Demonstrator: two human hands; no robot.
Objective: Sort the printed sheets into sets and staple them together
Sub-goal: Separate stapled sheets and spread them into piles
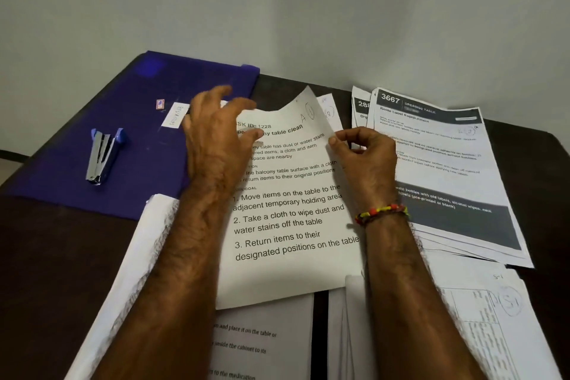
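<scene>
Two hands on it: right hand (pixel 359 149) pinches the "table clean" sheet (pixel 290 210) by its edge mid-worktop, left hand (pixel 216 133) spread open above. Sorting still, I'd guess; next, pick its pile, stapler (pixel 103 156) waits left.

Papers spread around the sheet marked A at the table's middle.

The sheet marked A (pixel 290 210) lies on the table (pixel 46 256); its far right edge is pinched by the right hand (pixel 364 157), while the left hand (pixel 216 133) hovers over its far left corner. Left of this sheet a folder (pixel 148 139) rests on the table, with the stapler (pixel 103 156) on it. Right of the sheet sits a fanned pile headed 3667 (pixel 447 170). Nearer than the sheet lie more printed pages (pixel 265 342), and to the near right a pile with tables (pixel 481 327). Another sheet (pixel 330 111) peeks out from behind its far corner.
</scene>
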